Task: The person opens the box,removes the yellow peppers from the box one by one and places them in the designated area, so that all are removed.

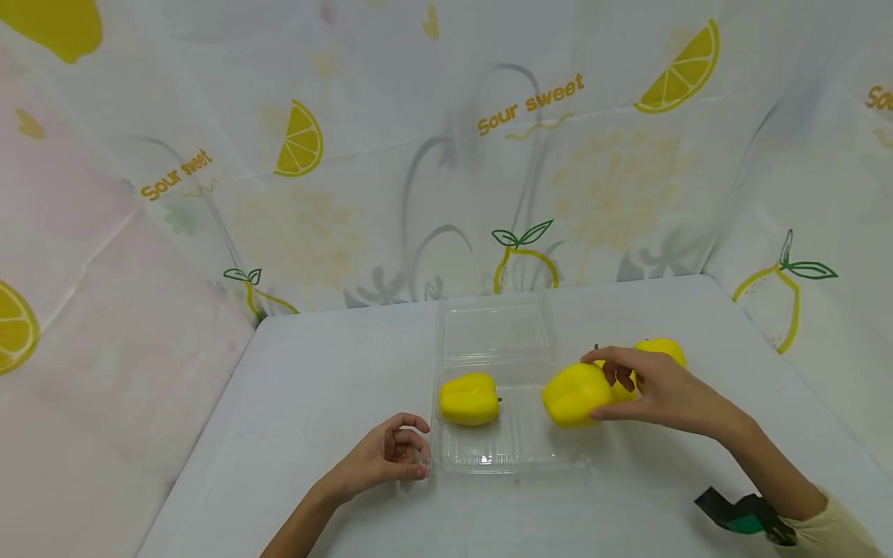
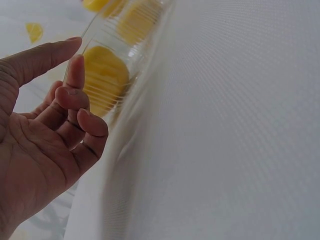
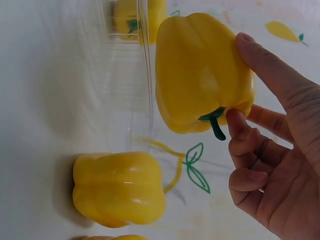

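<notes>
My right hand (image 1: 645, 387) pinches a yellow bell pepper (image 1: 576, 395) between thumb and fingers, over the right side of a clear plastic clamshell box (image 1: 516, 457). In the right wrist view the held pepper (image 3: 202, 75) is raised, its green stem pointing down in that picture. Another yellow bell pepper (image 1: 469, 399) lies on its side in the left part of the box. My left hand (image 1: 387, 453) is beside the box's left edge with fingers loosely bent; in the left wrist view its fingertips (image 2: 76, 70) are right at the clear rim.
Two more yellow bell peppers, the farther one (image 1: 663, 350) partly covered by my right hand, are on the white table (image 1: 335, 372) right of the box. The box's lid (image 1: 497, 329) lies folded back, toward the lemon-printed cloth wall (image 1: 377, 194).
</notes>
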The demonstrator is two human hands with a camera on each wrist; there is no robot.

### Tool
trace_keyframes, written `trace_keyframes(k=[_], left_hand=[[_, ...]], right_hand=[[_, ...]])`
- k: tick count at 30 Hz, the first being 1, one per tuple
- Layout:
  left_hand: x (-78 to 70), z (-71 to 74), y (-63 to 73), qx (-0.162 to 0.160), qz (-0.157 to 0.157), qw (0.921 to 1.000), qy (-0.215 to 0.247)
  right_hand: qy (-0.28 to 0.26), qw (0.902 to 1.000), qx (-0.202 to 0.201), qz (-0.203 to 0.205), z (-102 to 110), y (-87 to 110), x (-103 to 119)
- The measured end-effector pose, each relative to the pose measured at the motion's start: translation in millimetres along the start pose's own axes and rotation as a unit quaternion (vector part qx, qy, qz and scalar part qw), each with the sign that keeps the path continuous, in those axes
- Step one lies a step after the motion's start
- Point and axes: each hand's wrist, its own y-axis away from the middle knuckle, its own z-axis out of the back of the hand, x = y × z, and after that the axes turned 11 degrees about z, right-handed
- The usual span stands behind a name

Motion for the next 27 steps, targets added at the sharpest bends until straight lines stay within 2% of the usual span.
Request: trace_keyframes(k=[9,22,27], left_hand=[[-0.6,0.0,1.2,0.005,-0.005,0.9999,0.007],[1.9,0.9,1.0,0.0,-0.002,1.0,-0.003],[2.2,1.2,0.9,-0.001,-0.002,1.0,-0.005]], right_hand=[[-0.012,0.9999,0.008,0.007,8.4,9.5,-8.2],[-0.029,0.9987,0.034,-0.025,20.7,24.0,-16.2],[-0.048,0.9975,0.046,-0.024,27.5,29.1,-17.8]])
